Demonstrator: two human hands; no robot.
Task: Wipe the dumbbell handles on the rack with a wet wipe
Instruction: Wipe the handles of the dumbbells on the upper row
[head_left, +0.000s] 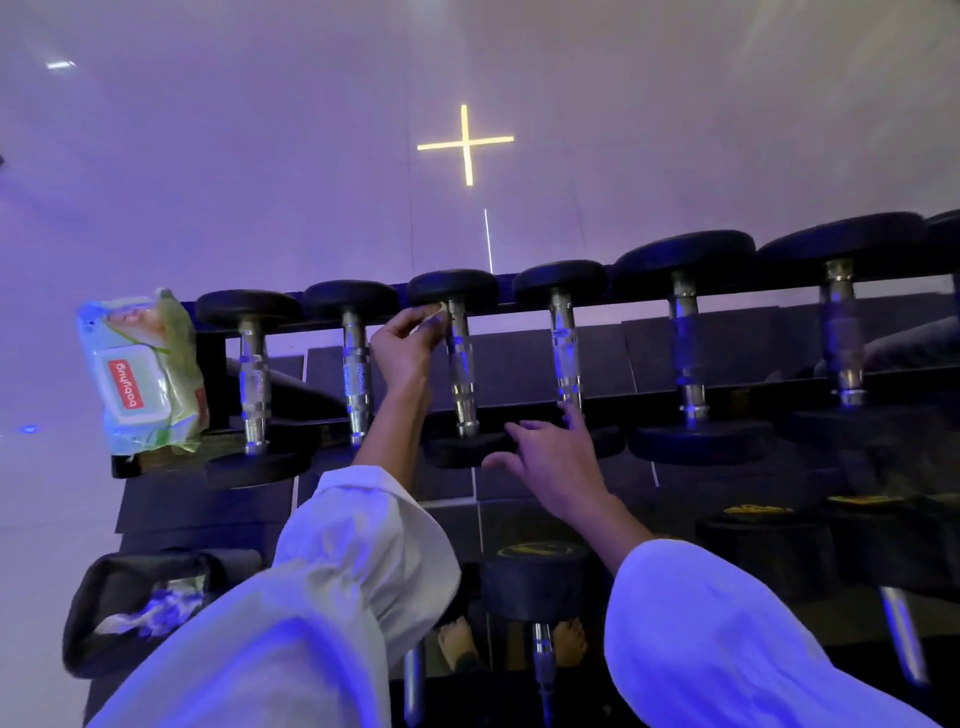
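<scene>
Plainly legible on the wet wipe pack (145, 374) is the word "babyhug", white letters on a red label set in the white flip lid, read sideways from this view. The green and white pack stands at the left end of the dumbbell rack (639, 304). Yellow round logos show on the heads of the lower-tier dumbbells (535, 571), too dim to read.

Six dumbbells lie across the top tier, black round heads at both ends and chrome knurled handles between the two rails, catching blue light. The left hand (410, 343) pinches a small whitish wet wipe (434, 312) between thumb and fingers and holds it against the far end of the third dumbbell handle (461, 369), just under the far head. The right hand (550, 457) is wide, fingers spread and holding nothing, its fingertips reaching the near end of the fourth dumbbell handle (563, 353) at the front rail. Both arms wear white sleeves.

Down at the left, beside the rack, a black bag (88, 623) stands with its mouth agape, and crumpled used wipes (150, 608) lie inside it.
</scene>
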